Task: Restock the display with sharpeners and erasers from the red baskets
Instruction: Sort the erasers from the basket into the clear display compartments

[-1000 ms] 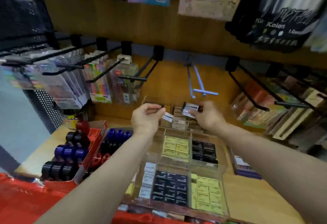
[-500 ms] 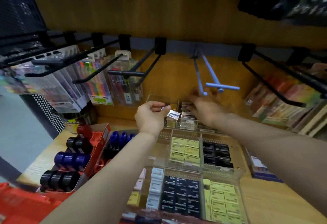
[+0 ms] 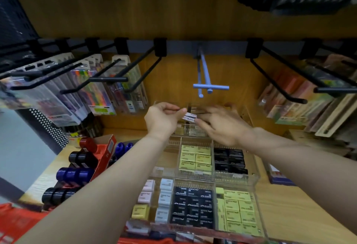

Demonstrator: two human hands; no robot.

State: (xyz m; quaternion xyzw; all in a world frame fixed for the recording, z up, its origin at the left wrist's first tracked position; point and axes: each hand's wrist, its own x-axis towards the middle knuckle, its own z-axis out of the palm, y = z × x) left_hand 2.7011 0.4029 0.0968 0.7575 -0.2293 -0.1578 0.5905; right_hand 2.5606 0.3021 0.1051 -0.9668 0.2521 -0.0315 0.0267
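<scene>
White-sleeved, a small eraser (image 3: pixel 189 117) sits between both hands above the clear tiered display (image 3: pixel 255 178). The left hand (image 3: pixel 161 120) pinches its left end; the right hand's (image 3: pixel 222 126) fingertips pinch its right end.

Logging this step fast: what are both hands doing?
Left hand: pinching a white eraser.
Right hand: fingertips on the same eraser; grip cannot be told.

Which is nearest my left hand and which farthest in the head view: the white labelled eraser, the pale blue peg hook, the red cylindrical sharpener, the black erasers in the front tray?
1. White labelled eraser, at its fingertips.
2. Pale blue peg hook, above right.
3. Red cylindrical sharpener, lower left.
4. Black erasers in the front tray, below.

Hook and sharpener are nearly a tie.
</scene>
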